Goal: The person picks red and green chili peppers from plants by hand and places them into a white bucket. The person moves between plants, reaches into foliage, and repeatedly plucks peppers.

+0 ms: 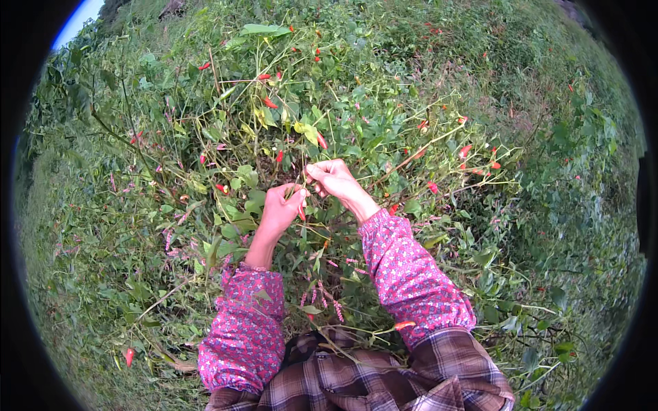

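Both of my hands meet at a thin green stem among chili pepper plants. With its fingers closed on the stem, my left hand (282, 205) has a red chili pepper (302, 211) hanging at its fingertips. Just above and to the right, my right hand (334, 181) pinches around the same spot; its fingertips hide what lies between them. Another red chili pepper (322, 140) hangs just above my right hand, and a further red chili (279, 156) is above my left hand. Pink floral sleeve covers reach to both wrists.
Chili branches with several red peppers (464, 151) spread to the right. Yellowing leaves (307, 131) hang above the hands. Pink flower spikes (337, 311) stand between the forearms. A low branch with an orange-red chili (404, 325) crosses before the plaid shirt. Dense weeds surround everything.
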